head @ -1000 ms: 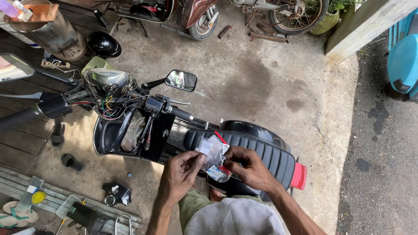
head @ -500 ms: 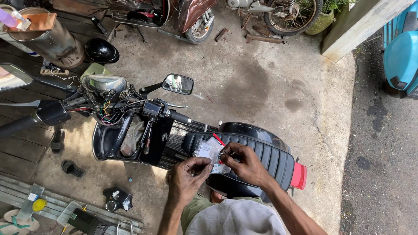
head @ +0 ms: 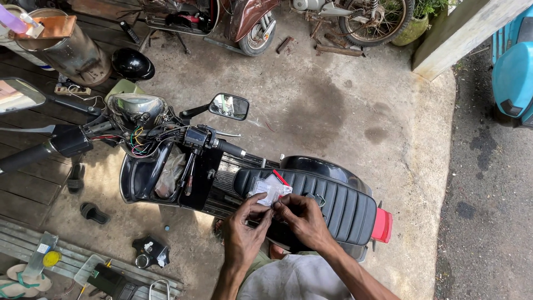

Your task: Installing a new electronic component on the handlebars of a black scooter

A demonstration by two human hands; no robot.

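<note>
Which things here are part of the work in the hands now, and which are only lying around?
In hand: small clear packet, held by left hand and right hand over the scooter seat.

Lying about: black helmet, sandals, metal drum, yellow-lidded bottle.

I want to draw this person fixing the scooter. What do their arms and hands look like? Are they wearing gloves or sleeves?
No gloves and no sleeves show. The left hand and the right hand are bare, and both forearms are bare right down to the bottom edge of the picture. I can see no watch, ring or bracelet. The hands look a bit smudged and dusty. Between the arms there is light grey clothing.
</note>
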